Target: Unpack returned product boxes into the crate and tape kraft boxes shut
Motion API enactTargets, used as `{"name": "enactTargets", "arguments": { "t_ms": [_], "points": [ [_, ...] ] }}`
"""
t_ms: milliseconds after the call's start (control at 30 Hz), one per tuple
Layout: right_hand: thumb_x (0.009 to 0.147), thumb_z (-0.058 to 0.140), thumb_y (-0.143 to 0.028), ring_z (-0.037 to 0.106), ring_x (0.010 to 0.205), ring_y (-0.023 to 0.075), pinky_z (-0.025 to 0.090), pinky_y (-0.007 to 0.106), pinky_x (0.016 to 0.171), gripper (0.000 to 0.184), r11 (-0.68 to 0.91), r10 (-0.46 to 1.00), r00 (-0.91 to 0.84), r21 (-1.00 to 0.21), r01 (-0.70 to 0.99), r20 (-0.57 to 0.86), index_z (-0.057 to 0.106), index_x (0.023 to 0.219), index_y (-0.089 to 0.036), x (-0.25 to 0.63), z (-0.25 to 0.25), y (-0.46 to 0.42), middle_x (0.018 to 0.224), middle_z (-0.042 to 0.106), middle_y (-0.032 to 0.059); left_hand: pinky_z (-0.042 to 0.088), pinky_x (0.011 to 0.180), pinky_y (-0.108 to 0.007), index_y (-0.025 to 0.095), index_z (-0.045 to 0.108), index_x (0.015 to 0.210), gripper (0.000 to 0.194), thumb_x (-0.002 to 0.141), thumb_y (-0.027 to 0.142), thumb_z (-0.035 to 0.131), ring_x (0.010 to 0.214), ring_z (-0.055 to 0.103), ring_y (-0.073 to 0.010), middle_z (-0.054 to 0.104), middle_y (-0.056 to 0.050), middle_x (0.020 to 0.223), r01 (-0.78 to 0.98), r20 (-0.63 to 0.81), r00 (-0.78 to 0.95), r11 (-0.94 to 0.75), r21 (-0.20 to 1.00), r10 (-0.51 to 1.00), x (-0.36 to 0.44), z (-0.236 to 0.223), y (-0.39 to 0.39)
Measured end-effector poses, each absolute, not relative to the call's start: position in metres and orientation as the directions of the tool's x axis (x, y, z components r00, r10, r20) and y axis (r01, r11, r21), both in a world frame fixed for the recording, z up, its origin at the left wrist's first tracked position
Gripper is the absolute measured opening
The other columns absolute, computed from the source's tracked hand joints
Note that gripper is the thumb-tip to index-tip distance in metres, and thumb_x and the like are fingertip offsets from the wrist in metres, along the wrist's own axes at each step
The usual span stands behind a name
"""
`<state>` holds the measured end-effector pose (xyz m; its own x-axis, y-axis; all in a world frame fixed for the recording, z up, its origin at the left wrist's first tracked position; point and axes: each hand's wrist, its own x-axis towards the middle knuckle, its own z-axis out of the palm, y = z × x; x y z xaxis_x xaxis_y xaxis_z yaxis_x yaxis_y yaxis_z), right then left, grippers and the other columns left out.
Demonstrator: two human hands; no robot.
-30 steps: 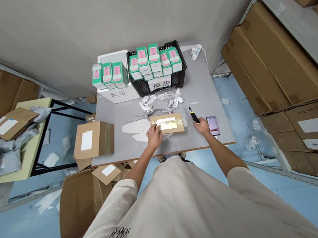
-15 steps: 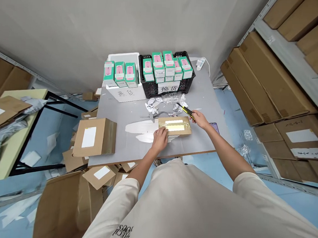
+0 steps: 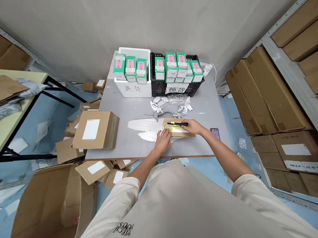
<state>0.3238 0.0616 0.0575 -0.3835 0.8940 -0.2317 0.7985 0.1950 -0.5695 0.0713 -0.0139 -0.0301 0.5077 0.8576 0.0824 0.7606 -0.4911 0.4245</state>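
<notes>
A small taped cardboard box (image 3: 191, 135) with a label on top lies near the table's front edge. My left hand (image 3: 163, 140) holds its left front end, fingers bent over the edge. In my right hand (image 3: 192, 126) is a black-and-yellow box cutter (image 3: 178, 124), pointing left and lying low over the top of the box. Whether the blade touches the tape is too small to tell. White paper scraps (image 3: 145, 127) lie left of the box, and crumpled paper (image 3: 185, 108) is behind it.
A white foam bin (image 3: 135, 89) and a black crate (image 3: 159, 88) hold green-and-pink boxes at the back. A larger carton (image 3: 93, 133) sits at the left corner, a phone (image 3: 215, 133) at the right. Below stands an open carton (image 3: 49, 198); shelved cartons (image 3: 273, 93) are on the right.
My right hand has brought the box cutter from beside the phone leftward onto the top of the small box. My left hand stays at the box's left end. The view has shifted.
</notes>
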Motion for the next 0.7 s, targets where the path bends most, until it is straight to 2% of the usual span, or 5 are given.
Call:
{"name": "enactTargets", "arguments": {
  "t_ms": [133,267,533,700],
  "points": [
    [0.095,0.061,-0.042,0.070,0.097,0.0228,0.048,0.028,0.082,0.029,0.268,0.871,-0.409,-0.435,0.860,-0.272,0.075,0.114,-0.026,0.312,0.055,0.062,0.109,0.078,0.0048,0.029,0.120,-0.048,0.021,0.049,0.143,0.054,0.090,0.011,0.045,0.148,0.038,-0.0257,0.049,-0.012,0.155,0.769,0.087,0.490,-0.477,0.426,0.868,0.068,-0.028,-0.017],
    [0.096,0.059,-0.044,0.070,0.100,0.0235,0.047,0.028,0.081,0.030,0.286,0.870,-0.397,-0.358,0.889,-0.291,0.074,0.117,-0.028,0.308,0.051,0.064,0.111,0.078,0.0045,0.030,0.119,-0.046,0.020,0.050,0.141,0.054,0.089,0.010,0.046,0.147,0.040,-0.0257,0.051,-0.012,0.153,0.761,0.099,0.491,-0.481,0.435,0.866,0.067,-0.029,-0.018],
    [0.098,0.057,-0.045,0.070,0.106,0.0249,0.048,0.029,0.084,0.032,0.310,0.878,-0.405,-0.341,0.887,-0.254,0.072,0.121,-0.030,0.307,0.057,0.062,0.118,0.076,0.0034,0.033,0.118,-0.045,0.022,0.052,0.140,0.053,0.088,0.011,0.048,0.146,0.041,-0.0255,0.053,-0.010,0.152,0.762,0.090,0.472,-0.457,0.459,0.877,0.068,-0.029,-0.016],
    [0.098,0.057,-0.044,0.070,0.104,0.0248,0.048,0.029,0.083,0.031,0.311,0.869,-0.407,-0.327,0.892,-0.281,0.073,0.120,-0.029,0.304,0.054,0.063,0.117,0.077,0.0033,0.033,0.118,-0.046,0.022,0.052,0.140,0.053,0.088,0.011,0.049,0.146,0.041,-0.0257,0.053,-0.011,0.151,0.759,0.093,0.476,-0.462,0.460,0.875,0.067,-0.029,-0.016]
  ]
}}
